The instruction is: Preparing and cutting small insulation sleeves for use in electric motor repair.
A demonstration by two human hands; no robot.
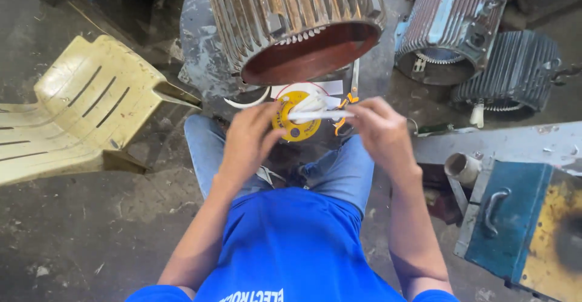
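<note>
Left hand (251, 137) and right hand (379, 129): fingers pinched shut on opposite ends of a thin white strip (318, 114), held level and taut above the lap. Beneath it: yellow spool (295, 120). Ahead: ribbed motor housing (291, 17), tipped open-end toward the person. Left: yellow plastic chair (79, 105).

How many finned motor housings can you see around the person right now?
3: a large motor housing directly ahead above the hands, a grey housing upper right, a dark housing beside it. Others may be hidden.
</note>
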